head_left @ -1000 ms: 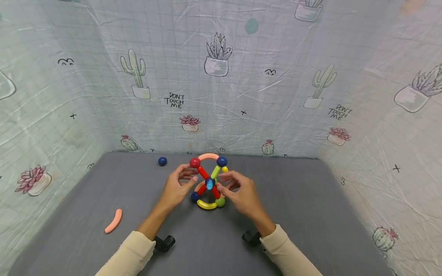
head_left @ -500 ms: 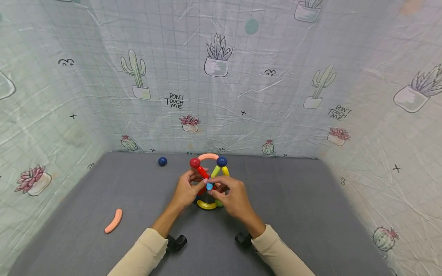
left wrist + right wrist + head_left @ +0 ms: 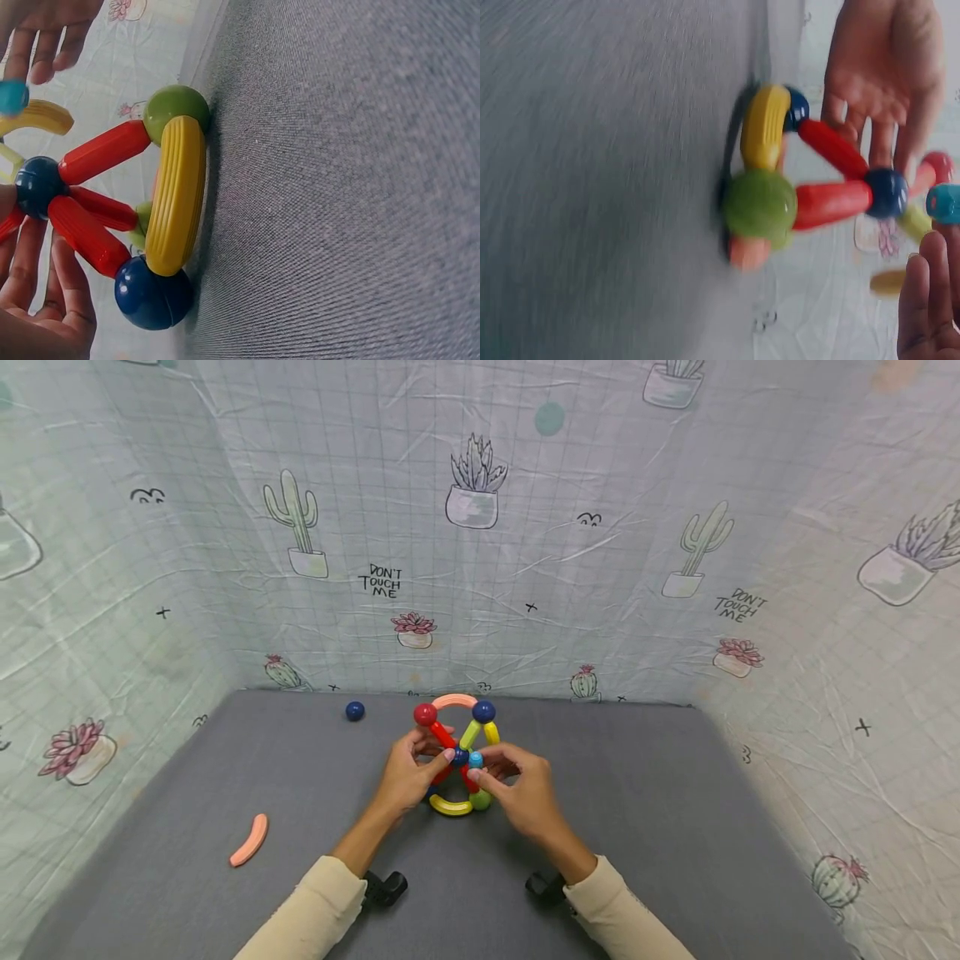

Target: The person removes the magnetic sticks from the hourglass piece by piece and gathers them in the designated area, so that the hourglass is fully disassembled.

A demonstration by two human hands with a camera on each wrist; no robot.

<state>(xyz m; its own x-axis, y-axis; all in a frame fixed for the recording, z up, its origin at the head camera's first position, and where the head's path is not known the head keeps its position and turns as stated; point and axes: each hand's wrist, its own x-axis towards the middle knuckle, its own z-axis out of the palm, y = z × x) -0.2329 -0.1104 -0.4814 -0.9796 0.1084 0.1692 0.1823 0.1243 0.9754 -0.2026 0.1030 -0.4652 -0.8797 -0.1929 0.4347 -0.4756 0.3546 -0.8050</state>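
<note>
A wheel-like frame of magnetic balls and rods stands on the table, its dark blue hub ball in the middle. My left hand steadies this ball, thumb on its near side and fingers behind. My right hand pinches a short light blue rod, just apart from the hub. Red rods join the hub to a green ball and a blue ball below, bridged by a curved yellow rod. Up top, a red ball and a blue ball carry a curved pink rod.
A loose dark blue ball lies at the back left of the grey table. Nearer, on the left, is a loose curved pink rod. A patterned cloth hangs behind and at both sides.
Both hands came in to the hub. The right hand took hold of the light blue rod there, then drew it off to the right. The left hand has settled at the hub ball.
</note>
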